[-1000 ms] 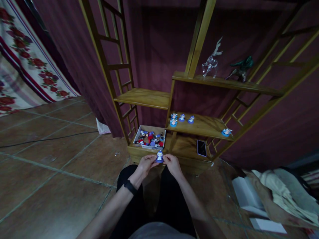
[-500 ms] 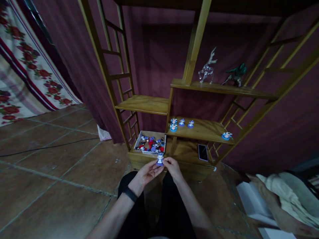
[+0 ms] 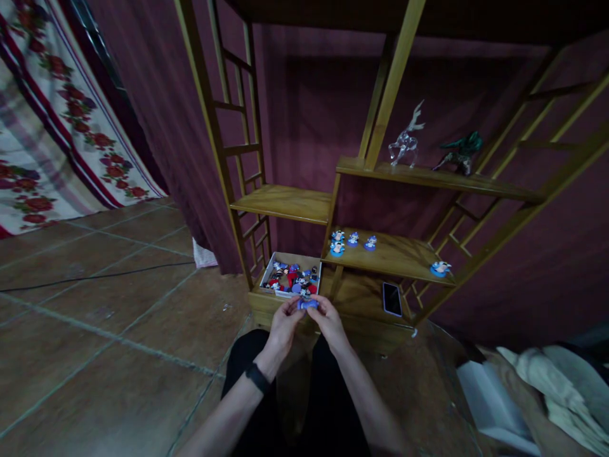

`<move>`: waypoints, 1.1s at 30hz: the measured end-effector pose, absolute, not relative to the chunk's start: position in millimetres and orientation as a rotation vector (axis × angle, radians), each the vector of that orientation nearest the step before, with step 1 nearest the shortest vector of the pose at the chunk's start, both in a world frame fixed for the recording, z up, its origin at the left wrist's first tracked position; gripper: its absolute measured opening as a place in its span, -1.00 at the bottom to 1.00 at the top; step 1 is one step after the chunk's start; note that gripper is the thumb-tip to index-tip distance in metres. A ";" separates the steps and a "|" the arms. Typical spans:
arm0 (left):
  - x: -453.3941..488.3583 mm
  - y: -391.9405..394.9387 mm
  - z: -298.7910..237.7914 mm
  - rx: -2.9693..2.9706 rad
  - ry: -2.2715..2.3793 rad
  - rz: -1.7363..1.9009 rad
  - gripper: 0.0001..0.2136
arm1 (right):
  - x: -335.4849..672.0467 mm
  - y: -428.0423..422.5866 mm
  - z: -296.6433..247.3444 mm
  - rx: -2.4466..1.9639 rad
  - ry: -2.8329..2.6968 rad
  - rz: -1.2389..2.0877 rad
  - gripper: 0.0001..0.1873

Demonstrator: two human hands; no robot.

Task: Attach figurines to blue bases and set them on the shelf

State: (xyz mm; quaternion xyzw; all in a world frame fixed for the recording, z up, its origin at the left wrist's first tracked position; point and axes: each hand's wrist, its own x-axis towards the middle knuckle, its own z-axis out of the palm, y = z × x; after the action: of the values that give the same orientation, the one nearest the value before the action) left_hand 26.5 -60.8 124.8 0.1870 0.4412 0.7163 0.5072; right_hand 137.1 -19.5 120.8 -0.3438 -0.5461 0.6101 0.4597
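Observation:
Between my two hands is a small purple figurine point(image 3: 307, 304), turned on its side just in front of the box. The fingers of my left hand point(image 3: 284, 325) pinch its left end, and a dark band circles that wrist. My right hand point(image 3: 330, 322) grips the other end with thumb and fingers. Just beyond them a shallow white cardboard box point(image 3: 304, 259) holds a jumble of red, purple and black figurines. Up on the shelf point(image 3: 404, 254) stand several small blue and purple figurines point(image 3: 353, 239), mostly grouped at its left end.
A phone point(image 3: 392, 299) lies on the lowest board. Higher up, a clear deer ornament point(image 3: 404, 147) and a dark green figure point(image 3: 462, 152) stand on the upper shelf point(image 3: 428, 177). White boxes point(image 3: 492, 397) and cloth are on the floor at right. A dark cable point(image 3: 118, 273) crosses the tiles.
The figurine was upright with its front showing; now it is tipped over sideways between my hands. My left palm has turned inward, its fingers closing on the figurine. The view has shifted slightly.

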 end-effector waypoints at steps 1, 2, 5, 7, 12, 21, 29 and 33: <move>27.7 -61.3 125.8 0.500 1.093 1.743 -0.55 | 136.4 -20.1 120.9 -0.835 -1.347 1.495 -0.59; 28.5 -61.9 126.8 0.547 1.123 1.746 -0.53 | 135.8 -20.6 120.8 -0.822 -1.349 1.484 -0.61; 28.4 -64.1 130.0 0.685 1.217 1.729 -0.51 | 134.2 -22.0 120.6 -0.798 -1.363 1.449 -0.63; 27.3 -65.5 132.4 0.767 1.264 1.714 -0.53 | 133.2 -23.0 122.0 -0.803 -1.385 1.427 -0.64; 26.2 -67.9 137.9 0.679 1.179 1.712 -0.61 | 130.3 -23.7 127.6 -0.844 -1.443 1.335 -0.64; 13.6 -64.0 130.2 0.167 0.812 1.514 -0.95 | 130.7 -12.7 114.2 -0.897 -1.514 1.250 -0.67; 13.4 -62.0 130.8 0.055 0.789 1.343 -0.90 | 132.9 -8.3 101.6 -0.966 -1.440 1.327 -0.80; 15.9 -61.5 132.8 -0.014 0.814 1.331 -0.89 | 134.3 -8.8 101.3 -0.996 -1.326 1.471 -0.79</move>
State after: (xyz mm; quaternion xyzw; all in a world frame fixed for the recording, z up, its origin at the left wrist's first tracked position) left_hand 15.9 -61.5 132.8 -0.0064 0.3670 0.6001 0.7107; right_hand 134.3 -8.8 101.3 -0.4023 -0.5352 0.5938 0.4462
